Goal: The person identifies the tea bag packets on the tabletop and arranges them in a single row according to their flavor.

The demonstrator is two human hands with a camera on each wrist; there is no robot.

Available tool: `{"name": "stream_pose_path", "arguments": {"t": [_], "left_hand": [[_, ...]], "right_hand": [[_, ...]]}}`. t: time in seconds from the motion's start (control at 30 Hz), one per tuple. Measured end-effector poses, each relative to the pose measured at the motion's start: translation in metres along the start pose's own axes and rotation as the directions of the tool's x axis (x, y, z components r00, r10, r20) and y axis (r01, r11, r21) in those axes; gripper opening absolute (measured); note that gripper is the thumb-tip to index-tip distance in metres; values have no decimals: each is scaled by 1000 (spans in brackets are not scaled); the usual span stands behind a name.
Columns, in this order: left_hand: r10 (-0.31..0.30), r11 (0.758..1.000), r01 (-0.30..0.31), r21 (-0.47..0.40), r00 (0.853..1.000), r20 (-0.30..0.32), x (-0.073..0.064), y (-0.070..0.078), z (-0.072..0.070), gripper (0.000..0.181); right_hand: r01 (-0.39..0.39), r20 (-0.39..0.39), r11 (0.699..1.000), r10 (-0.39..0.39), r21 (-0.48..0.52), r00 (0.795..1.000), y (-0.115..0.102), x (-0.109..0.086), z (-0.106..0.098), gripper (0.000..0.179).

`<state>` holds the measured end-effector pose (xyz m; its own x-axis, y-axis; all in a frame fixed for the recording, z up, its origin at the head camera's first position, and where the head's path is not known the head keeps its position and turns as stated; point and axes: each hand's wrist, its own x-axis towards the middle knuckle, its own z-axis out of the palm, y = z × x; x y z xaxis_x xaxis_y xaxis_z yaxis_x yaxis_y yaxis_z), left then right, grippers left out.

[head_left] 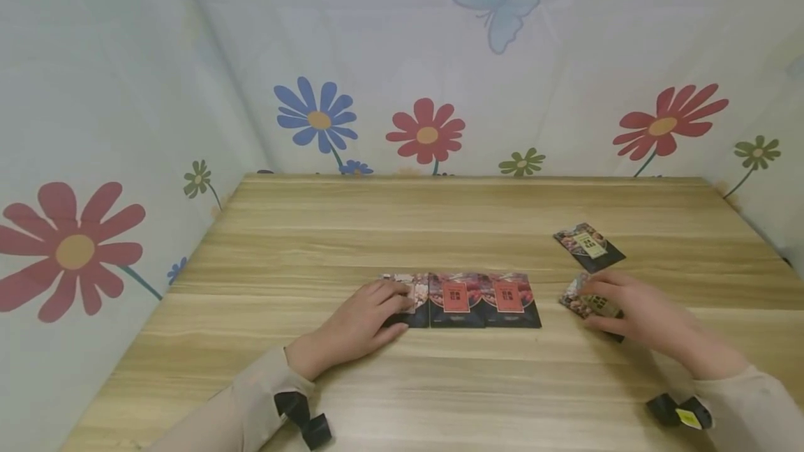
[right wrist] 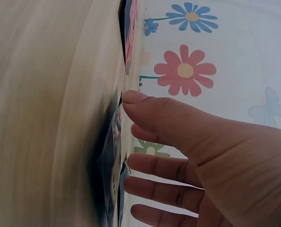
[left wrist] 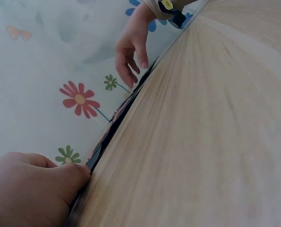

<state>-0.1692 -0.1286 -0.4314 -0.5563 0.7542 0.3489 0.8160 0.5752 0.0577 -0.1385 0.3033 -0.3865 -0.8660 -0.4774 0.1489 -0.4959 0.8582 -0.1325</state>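
Observation:
Three flat printed packets lie side by side in a row on the wooden table: a left packet (head_left: 421, 302) with a pale label, then a middle packet (head_left: 456, 302) and a right packet (head_left: 510, 302) with red labels. My left hand (head_left: 361, 316) rests on the left packet, covering much of it; its thumb (left wrist: 76, 176) touches the near edge. Over to the right, my right hand (head_left: 656, 316) is over a tilted packet (head_left: 573, 298) with a yellowish label, partly hiding it. Its fingers (right wrist: 161, 168) look spread and relaxed in the right wrist view.
Another yellow-labelled packet (head_left: 588, 246) lies askew just beyond the right hand. The wooden table (head_left: 402, 222) meets a white cloth backdrop (head_left: 377, 33) printed with flowers and a butterfly. Black straps with small boxes sit on both wrists.

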Motion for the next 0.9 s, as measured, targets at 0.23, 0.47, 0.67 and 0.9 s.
{"name": "stream_pose_path", "arguments": {"t": [0.23, 0.47, 0.67, 0.9], "left_hand": [[-8, 1000, 8, -3, 1000, 3, 1, 0, 0, 32], [-16, 1000, 16, -7, 1000, 10, 0, -1, 2, 32], [-23, 1000, 23, -17, 1000, 10, 0, 0, 2, 32], [-40, 999, 41, -11, 998, 37, 0, 0, 1, 34]], "right_hand": [[-33, -6, 999, 33, 3, 999, 6, -4, 0, 40], [-39, 21, 999, 40, -25, 999, 6, -4, 2, 39], [-47, 26, 998, 48, -37, 999, 3, -2, 3, 40], [-59, 11, 994, 60, -89, 998, -1, 0, 6, 40]]}}
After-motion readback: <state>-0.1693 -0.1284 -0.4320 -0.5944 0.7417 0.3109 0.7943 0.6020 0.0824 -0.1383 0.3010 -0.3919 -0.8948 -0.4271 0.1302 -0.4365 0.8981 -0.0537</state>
